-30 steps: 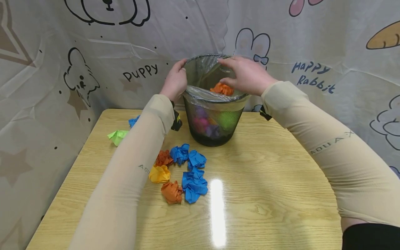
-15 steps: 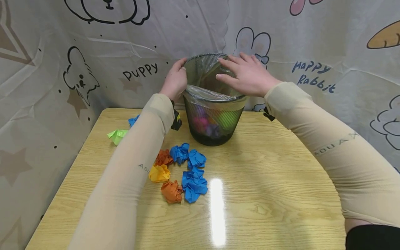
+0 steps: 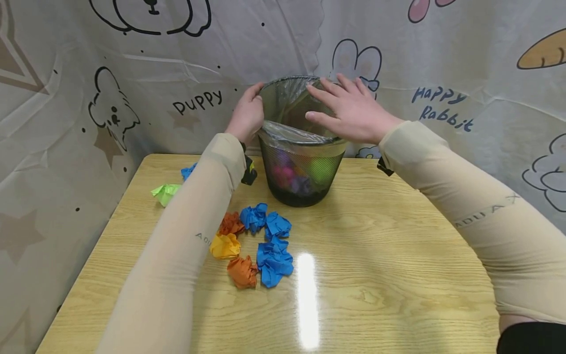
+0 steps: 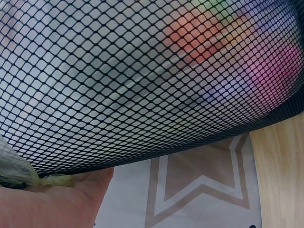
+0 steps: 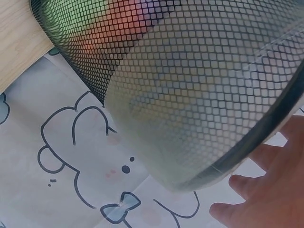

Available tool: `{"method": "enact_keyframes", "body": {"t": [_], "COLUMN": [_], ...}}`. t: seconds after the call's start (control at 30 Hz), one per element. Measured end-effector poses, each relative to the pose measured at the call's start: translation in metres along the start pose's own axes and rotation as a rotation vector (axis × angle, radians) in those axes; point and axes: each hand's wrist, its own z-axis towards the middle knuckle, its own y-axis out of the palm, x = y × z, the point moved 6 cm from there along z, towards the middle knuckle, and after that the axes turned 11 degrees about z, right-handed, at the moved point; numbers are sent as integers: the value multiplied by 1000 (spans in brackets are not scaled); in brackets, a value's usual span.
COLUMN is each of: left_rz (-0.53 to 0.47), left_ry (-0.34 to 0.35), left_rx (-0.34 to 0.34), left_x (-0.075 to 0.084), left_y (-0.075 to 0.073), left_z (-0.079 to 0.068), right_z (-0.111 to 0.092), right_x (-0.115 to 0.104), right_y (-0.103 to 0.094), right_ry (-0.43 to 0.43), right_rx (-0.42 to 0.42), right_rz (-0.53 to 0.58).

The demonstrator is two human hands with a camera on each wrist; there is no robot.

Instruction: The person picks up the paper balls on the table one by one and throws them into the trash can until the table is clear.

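Observation:
A black mesh wastebasket (image 3: 305, 169) lined with a clear plastic bag (image 3: 294, 133) stands at the back of the table. Colourful crumpled paper balls (image 3: 292, 177) show through its mesh. My left hand (image 3: 247, 114) grips the basket's left rim; in the left wrist view the thumb side of that hand (image 4: 57, 204) lies along the rim and liner. With fingers spread, my right hand (image 3: 349, 108) hovers over the right side of the basket's mouth and holds nothing. The right wrist view shows its fingers (image 5: 244, 185) just outside the rim.
In front of the basket lie several crumpled papers: blue (image 3: 275, 260), orange (image 3: 242, 272), yellow (image 3: 225, 246) and dark orange (image 3: 232, 223). A green one (image 3: 166, 194) and a blue one (image 3: 187, 171) sit partly behind the left sleeve. A printed curtain (image 3: 265, 44) hangs behind the wooden table (image 3: 376, 275).
The orange paper ball under my right hand has dropped down into the basket, out of sight. My right hand has spread its fingers and drawn slightly right. The left hand keeps its place.

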Motion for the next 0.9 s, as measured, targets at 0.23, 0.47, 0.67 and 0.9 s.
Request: {"method": "enact_keyframes", "body": {"t": [0.23, 0.47, 0.67, 0.9], "left_rz": [-11, -3, -17, -9], "left_ry": [-2, -7, -6, -18], "left_rx": [-2, 3, 5, 17], "left_x": [0, -1, -1, 0], "left_y": [0, 0, 0, -1], "left_z": [0, 1, 0, -1], "right_z": [-11, -29, -46, -60], "right_x": [-4, -15, -24, -33], "right_y": [1, 9, 15, 24], "right_ry": [-45, -131, -203, -265], "right_rx": [35, 57, 74, 87], "right_rz": [9, -6, -29, -47]}}
